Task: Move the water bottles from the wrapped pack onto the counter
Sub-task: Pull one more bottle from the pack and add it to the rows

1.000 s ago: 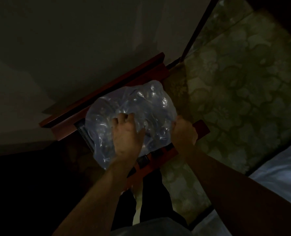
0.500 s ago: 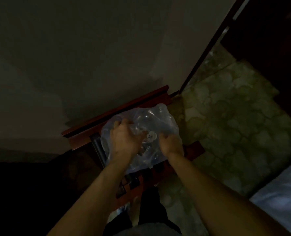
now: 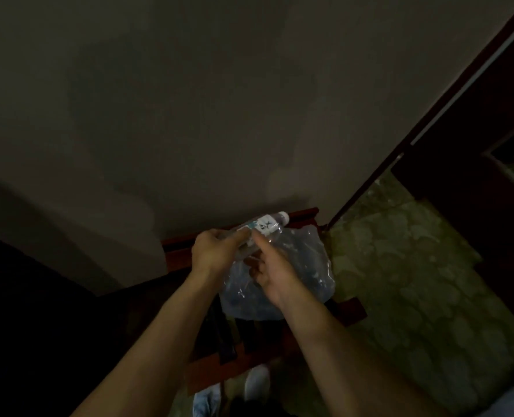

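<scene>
Both hands grasp a bottle (image 3: 263, 228) above the red wooden stand (image 3: 352, 308), dim wall (image 3: 189, 115) behind, patterned floor (image 3: 415, 281) beside

Very dim, underexposed head view, grey wall (image 3: 189, 100) murky and mottled with soft shadows, left lower corner nearly black, faint light catching the plastic wrap (image 3: 307, 266) and bottle label (image 3: 264, 225), overall soft and grainy, straight lines bowed at the edges
</scene>
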### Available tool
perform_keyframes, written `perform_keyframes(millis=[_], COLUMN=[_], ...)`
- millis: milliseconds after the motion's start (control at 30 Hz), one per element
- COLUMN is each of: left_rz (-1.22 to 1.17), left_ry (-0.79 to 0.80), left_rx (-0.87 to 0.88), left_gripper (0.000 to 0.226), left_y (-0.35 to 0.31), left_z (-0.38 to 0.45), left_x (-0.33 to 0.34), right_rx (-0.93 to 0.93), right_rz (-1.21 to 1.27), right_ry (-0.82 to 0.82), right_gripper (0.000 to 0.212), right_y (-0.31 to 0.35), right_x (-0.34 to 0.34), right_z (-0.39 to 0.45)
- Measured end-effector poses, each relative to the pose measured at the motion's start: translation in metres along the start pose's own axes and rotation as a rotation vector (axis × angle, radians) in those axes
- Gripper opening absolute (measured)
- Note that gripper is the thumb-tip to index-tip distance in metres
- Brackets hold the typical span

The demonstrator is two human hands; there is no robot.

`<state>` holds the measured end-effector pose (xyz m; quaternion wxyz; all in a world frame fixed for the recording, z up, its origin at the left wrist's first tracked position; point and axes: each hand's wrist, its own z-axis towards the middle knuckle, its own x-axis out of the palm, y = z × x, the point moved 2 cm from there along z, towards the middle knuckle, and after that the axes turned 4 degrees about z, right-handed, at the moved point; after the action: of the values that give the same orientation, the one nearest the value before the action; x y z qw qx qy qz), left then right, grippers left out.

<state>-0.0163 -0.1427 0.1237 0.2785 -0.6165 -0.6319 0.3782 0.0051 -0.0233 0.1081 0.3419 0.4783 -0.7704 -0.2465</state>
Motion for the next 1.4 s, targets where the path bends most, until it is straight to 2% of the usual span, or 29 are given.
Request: perform_keyframes(millis=[100, 200, 267, 433, 567, 700, 867, 967, 1100, 1267, 1400], left_rz=[-0.056, -0.079, -0.013, 0.207, 0.286, 0.340, 0.222, 0.253, 0.434, 0.391, 0.352], left_ry=[-0.013, 0.000, 0.003, -0.043, -0.092, -0.174, -0.265, -0.305, -0.458, -0.498, -0.503], left_rx=[0.061, 0.106, 0.152, 0.328, 0.394, 0.447, 0.512, 0.589, 0.675, 0.771, 0.791], left_gripper=[0.033, 0.026, 0.025, 0.009, 0.024, 0.023, 0.034, 0.027, 0.025, 0.015, 0.025], left_y=[-0.021, -0.043, -0.057, -0.080, -0.083, -0.083, -0.094, -0.108, -0.125, -0.136, -0.140], left_z=[-0.018, -0.040, -0.056, -0.107, -0.152, -0.192, -0.230, -0.247, -0.263, -0.271, -0.261], left_x=[-0.030, -0.063, -0.086, -0.139, -0.173, -0.208, -0.257, -0.285, -0.330, -0.407, -0.470], right_rx=[-0.112, -0.201, -0.256, -0.393, -0.508, -0.620, -0.723, -0.780, -0.836, -0.936, -0.976], right_rz=[-0.043, -0.151, -0.273, -0.398, -0.398, -0.452, -0.453, -0.460, -0.436, -0.462, -0.483], right_ry=[0.083, 0.175, 0.236, 0.366, 0.458, 0.561, 0.665, 0.715, 0.759, 0.777, 0.784], right_gripper=[0.045, 0.034, 0.030, 0.043, 0.046, 0.048, 0.039, 0.034, 0.031, 0.033, 0.040], right_y=[0.017, 0.032, 0.040, 0.050, 0.049, 0.042, 0.034, 0.032, 0.025, 0.009, -0.010], right_x=[0.031, 0.059, 0.075, 0.110, 0.136, 0.167, 0.211, 0.239, 0.285, 0.365, 0.426], right_z=[-0.017, -0.034, -0.045, -0.089, -0.127, -0.165, -0.204, -0.222, -0.241, -0.259, -0.263])
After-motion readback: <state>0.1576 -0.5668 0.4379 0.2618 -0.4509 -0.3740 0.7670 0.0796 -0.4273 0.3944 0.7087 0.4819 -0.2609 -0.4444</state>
